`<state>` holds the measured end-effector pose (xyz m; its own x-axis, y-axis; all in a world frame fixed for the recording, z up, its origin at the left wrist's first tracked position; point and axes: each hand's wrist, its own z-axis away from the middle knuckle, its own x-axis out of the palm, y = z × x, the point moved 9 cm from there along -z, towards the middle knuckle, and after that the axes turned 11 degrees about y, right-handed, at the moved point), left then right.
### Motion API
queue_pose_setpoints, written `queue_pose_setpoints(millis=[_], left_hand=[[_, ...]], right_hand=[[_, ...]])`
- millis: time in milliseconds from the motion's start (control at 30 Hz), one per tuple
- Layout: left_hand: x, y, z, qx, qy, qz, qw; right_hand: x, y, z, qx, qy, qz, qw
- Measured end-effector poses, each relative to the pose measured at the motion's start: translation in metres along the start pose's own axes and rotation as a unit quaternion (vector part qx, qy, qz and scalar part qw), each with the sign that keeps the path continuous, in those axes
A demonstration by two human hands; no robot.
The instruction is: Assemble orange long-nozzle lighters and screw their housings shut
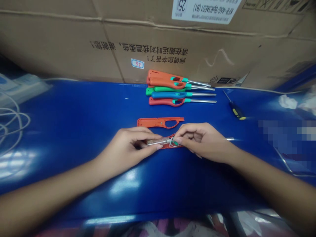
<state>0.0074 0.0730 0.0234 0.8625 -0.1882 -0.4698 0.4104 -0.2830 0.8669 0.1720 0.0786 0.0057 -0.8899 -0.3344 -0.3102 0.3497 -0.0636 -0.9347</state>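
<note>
Between the thumb and fingers of my left hand (133, 143) is a clear lighter fuel tank (155, 142), its right end towards the other hand. My right hand (201, 140) pinches at the white wire and green trigger part (174, 142) beside the tank's end. Both hands are over an orange-red lighter shell half (168, 145), mostly covered by fingers and parts. A metal tube tip (230, 139) shows past my right hand. Just beyond the hands lies another orange shell half (150, 122), with its hollow inside facing up.
Several assembled long-nosed lighters (170, 95) in orange, green, blue and red lie stacked before a large cardboard box (74, 49). A screwdriver (235, 110) rests on the blue table (103, 107) at right. White cable coils (14, 121) sit at left.
</note>
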Motion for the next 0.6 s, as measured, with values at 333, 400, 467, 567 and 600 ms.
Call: queue_pose_setpoints(millis=[333,400,467,567,600], left_hand=[[0.0015,0.0042,0.0005,0.043,0.006,0.0,0.999],[0.001,0.0041,0.0005,0.048,0.013,0.001,0.999],[0.0002,0.0041,0.0004,0.05,0.019,-0.002,0.999],[-0.0013,0.0058,0.0008,0.057,0.028,-0.007,0.998],[-0.0019,0.0065,0.001,0.06,0.031,-0.007,0.998]], right_hand=[[0.0007,0.0024,0.0019,-0.001,0.017,0.033,0.999],[0.001,0.0024,0.0022,0.005,0.021,0.03,0.999],[0.001,0.0019,0.002,0.008,0.024,0.026,0.999],[0.0013,0.0015,0.0013,0.01,0.026,0.026,0.999],[0.0015,0.0013,0.001,0.01,0.026,0.026,0.999]])
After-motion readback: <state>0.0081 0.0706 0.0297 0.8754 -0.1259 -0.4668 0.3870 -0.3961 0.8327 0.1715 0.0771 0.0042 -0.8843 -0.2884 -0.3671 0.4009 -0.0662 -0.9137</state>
